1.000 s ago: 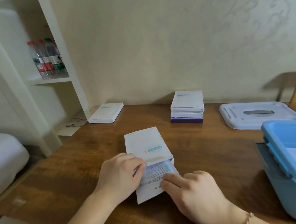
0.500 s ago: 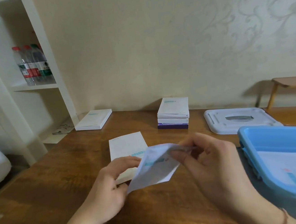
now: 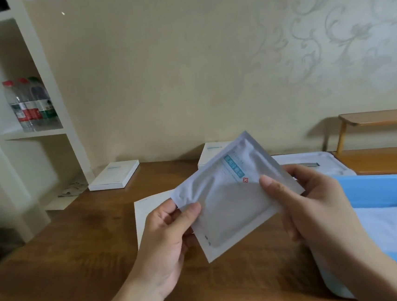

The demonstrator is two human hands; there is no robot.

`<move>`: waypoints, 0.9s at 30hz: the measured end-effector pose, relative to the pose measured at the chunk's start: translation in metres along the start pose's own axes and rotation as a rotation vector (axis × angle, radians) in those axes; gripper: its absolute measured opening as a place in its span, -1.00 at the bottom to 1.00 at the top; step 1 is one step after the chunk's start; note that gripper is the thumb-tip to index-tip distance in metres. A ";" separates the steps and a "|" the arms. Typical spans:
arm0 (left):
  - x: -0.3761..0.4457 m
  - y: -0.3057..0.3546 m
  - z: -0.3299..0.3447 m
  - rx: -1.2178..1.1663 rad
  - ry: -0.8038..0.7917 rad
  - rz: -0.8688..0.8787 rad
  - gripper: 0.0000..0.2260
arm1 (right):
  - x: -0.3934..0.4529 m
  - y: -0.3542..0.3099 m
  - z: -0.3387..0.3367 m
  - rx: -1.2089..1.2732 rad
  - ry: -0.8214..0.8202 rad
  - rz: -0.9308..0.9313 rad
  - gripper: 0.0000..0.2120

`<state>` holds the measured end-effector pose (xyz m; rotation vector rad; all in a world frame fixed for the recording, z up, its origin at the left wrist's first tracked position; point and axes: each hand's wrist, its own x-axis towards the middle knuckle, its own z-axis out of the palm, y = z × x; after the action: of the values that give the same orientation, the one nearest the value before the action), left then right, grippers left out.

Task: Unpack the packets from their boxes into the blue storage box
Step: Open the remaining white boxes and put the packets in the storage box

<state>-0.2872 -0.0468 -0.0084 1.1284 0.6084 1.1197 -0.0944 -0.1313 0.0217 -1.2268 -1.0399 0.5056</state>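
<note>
Here, both hands pinch a silvery packet [image 3: 231, 195] above the wooden surface [image 3: 68, 247]: left hand [image 3: 169, 238] on its left corner, right hand [image 3: 312, 205] on its right edge. The blue box [image 3: 375, 189] sits right, an opened white box [image 3: 149, 203] behind.

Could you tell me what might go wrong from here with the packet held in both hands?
The silvery foil packet is only pinched at its edges by the left hand and right hand, above the wooden table, so it might slip. It could also land short of the blue plastic storage box.
</note>
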 end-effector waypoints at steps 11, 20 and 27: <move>0.005 -0.011 0.128 -0.017 -0.205 0.107 -0.73 | -0.008 -0.014 -0.075 0.137 -0.129 0.159 -0.72; 0.076 0.014 0.193 0.281 -0.558 -0.006 -0.88 | 0.007 -0.016 -0.185 -0.467 -0.301 0.204 -0.87; 0.067 -0.019 0.219 0.260 -0.248 0.049 -0.63 | 0.019 -0.006 -0.201 0.149 0.061 0.284 -0.53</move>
<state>-0.0696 -0.0715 0.0617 1.4880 0.5434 0.9405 0.0856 -0.2220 0.0370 -1.2552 -0.7650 0.7470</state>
